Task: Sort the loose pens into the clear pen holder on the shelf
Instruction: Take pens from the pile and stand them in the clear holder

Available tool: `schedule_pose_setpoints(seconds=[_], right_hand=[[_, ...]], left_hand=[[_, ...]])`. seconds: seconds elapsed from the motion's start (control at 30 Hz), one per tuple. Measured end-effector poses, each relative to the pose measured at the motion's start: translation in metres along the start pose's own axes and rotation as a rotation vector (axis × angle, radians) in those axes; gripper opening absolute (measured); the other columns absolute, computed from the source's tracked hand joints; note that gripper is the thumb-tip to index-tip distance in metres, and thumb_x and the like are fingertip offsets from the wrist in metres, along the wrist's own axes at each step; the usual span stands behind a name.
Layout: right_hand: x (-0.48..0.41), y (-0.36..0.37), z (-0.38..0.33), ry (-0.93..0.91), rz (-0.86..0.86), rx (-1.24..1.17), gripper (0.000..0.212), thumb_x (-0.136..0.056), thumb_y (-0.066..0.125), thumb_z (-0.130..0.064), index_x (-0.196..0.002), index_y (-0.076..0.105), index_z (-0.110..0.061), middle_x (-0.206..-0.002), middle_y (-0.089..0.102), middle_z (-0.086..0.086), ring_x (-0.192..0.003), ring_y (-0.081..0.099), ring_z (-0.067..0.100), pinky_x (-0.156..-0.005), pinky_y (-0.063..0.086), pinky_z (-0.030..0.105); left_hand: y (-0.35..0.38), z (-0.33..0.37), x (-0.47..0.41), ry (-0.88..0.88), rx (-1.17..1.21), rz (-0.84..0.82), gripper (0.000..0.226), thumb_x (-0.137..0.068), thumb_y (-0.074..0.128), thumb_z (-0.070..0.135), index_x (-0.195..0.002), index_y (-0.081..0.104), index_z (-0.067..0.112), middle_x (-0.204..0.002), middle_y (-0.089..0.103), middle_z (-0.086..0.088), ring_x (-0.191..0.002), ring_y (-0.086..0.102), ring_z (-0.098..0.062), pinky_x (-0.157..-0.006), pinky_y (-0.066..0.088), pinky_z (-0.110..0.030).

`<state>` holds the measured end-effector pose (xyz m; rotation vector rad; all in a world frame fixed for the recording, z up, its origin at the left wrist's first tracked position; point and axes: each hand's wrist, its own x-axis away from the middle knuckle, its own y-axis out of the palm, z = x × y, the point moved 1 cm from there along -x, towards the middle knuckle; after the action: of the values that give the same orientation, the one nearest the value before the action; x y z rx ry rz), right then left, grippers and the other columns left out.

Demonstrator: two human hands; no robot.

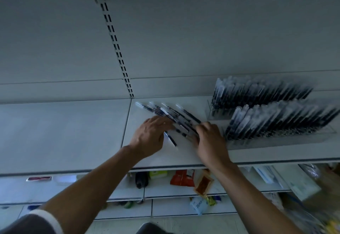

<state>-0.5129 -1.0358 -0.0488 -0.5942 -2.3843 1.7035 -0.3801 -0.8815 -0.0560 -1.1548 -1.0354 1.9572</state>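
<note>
A fan of several loose pens (165, 113) with clear barrels and dark ink lies on the white shelf (180, 155). My left hand (150, 135) rests flat on their left side, fingers spread over the barrels. My right hand (209, 140) closes around the near ends of the bunch. One pen (172, 140) lies apart between the hands. To the right stands the clear pen holder (276, 134), with two slanted rows of pens (261, 94) filling it. The picture is blurred.
The slotted upright (117, 50) of the shelf's back wall rises behind the pens. Below the shelf's front edge, lower shelves carry an orange packet (182, 177), a dark bottle (141, 179) and other small goods. White packages (303, 184) sit at the lower right.
</note>
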Motion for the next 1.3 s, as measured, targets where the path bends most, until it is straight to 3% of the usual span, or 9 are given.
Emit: schedule_pose_setpoints(seconds=[0.1,0.27,0.57,0.7,0.83,1.0,1.1,1.17,1.3], right_hand=[[-0.005,-0.005,-0.001,0.021,-0.047,-0.005,0.043,-0.094,0.049,-0.008,-0.135,0.046,-0.016,-0.13,0.045,0.005,-0.118,0.042,0.024,-0.091,0.043,0.032],[-0.018,0.003,-0.004,0.042,-0.062,-0.059,0.048,-0.091,0.043,0.005,-0.134,0.05,-0.015,-0.128,0.05,0.007,-0.118,0.044,0.025,-0.092,0.041,0.034],[-0.043,-0.004,-0.007,-0.034,-0.044,0.031,0.033,-0.093,0.051,-0.005,-0.122,0.061,-0.015,-0.12,0.06,0.006,-0.105,0.057,0.023,-0.083,0.046,0.031],[-0.031,-0.014,-0.013,-0.018,0.003,-0.02,0.03,-0.093,0.056,-0.018,-0.122,0.062,-0.015,-0.116,0.061,0.004,-0.102,0.059,0.023,-0.077,0.044,0.028],[-0.006,-0.03,-0.02,0.009,0.139,-0.093,0.029,-0.09,0.062,-0.019,-0.119,0.063,-0.014,-0.109,0.064,0.004,-0.092,0.063,0.02,-0.075,0.052,0.032],[0.064,-0.053,-0.004,0.116,0.328,-0.356,0.02,-0.089,0.067,-0.023,-0.107,0.066,-0.018,-0.092,0.066,-0.01,-0.073,0.059,-0.001,-0.066,0.047,0.008],[0.095,-0.067,0.022,0.284,0.396,-0.614,0.006,-0.088,0.068,-0.021,-0.091,0.064,-0.024,-0.079,0.066,-0.016,-0.072,0.061,-0.001,-0.066,0.05,0.018],[0.103,-0.08,0.041,0.354,0.496,-0.745,0.01,-0.088,0.068,-0.02,-0.083,0.063,-0.028,-0.075,0.065,-0.014,-0.071,0.061,0.003,-0.065,0.047,0.019],[0.094,-0.101,0.083,0.412,0.665,-0.777,0.009,-0.089,0.067,-0.027,-0.085,0.059,-0.026,-0.082,0.068,-0.004,-0.081,0.066,0.017,-0.074,0.053,0.037]], left_hand=[[0.0,-0.004,0.001,0.161,-0.055,-0.069,0.039,-0.077,0.061,-0.007,-0.102,0.073,0.02,-0.114,0.068,0.003,-0.107,0.062,-0.016,-0.09,0.05,-0.03],[0.002,-0.01,-0.003,0.287,-0.143,-0.049,0.023,-0.084,0.065,0.006,-0.1,0.075,0.019,-0.108,0.069,0.0,-0.097,0.066,-0.016,-0.083,0.055,-0.029],[-0.003,-0.013,-0.01,0.356,-0.233,-0.031,0.012,-0.08,0.073,0.006,-0.091,0.072,0.011,-0.083,0.067,-0.002,-0.068,0.062,-0.014,-0.067,0.057,-0.028],[-0.005,-0.013,-0.012,0.37,-0.318,-0.109,0.028,-0.071,0.081,0.006,-0.096,0.071,0.012,-0.084,0.068,-0.001,-0.067,0.065,-0.014,-0.063,0.055,-0.026],[-0.012,-0.007,-0.013,0.412,-0.276,-0.076,0.019,-0.079,0.074,0.007,-0.097,0.07,0.01,-0.085,0.07,-0.004,-0.071,0.068,-0.018,-0.066,0.059,-0.031],[-0.019,0.028,-0.011,0.078,0.114,0.045,0.024,-0.094,0.044,0.032,-0.109,0.059,0.021,-0.1,0.064,0.003,-0.075,0.066,-0.016,-0.058,0.057,-0.035],[-0.01,0.068,0.002,-0.199,0.549,0.02,0.012,-0.097,0.052,0.026,-0.103,0.056,0.036,-0.091,0.065,0.009,-0.072,0.064,-0.007,-0.065,0.055,-0.029],[0.0,0.094,0.012,-0.314,0.758,-0.039,0.021,-0.097,0.053,0.02,-0.1,0.055,0.04,-0.085,0.066,0.009,-0.069,0.062,-0.005,-0.064,0.053,-0.024],[0.025,0.125,0.023,-0.405,0.907,-0.064,0.012,-0.098,0.049,0.024,-0.104,0.056,0.032,-0.081,0.065,0.006,-0.062,0.057,-0.015,-0.061,0.052,-0.039]])
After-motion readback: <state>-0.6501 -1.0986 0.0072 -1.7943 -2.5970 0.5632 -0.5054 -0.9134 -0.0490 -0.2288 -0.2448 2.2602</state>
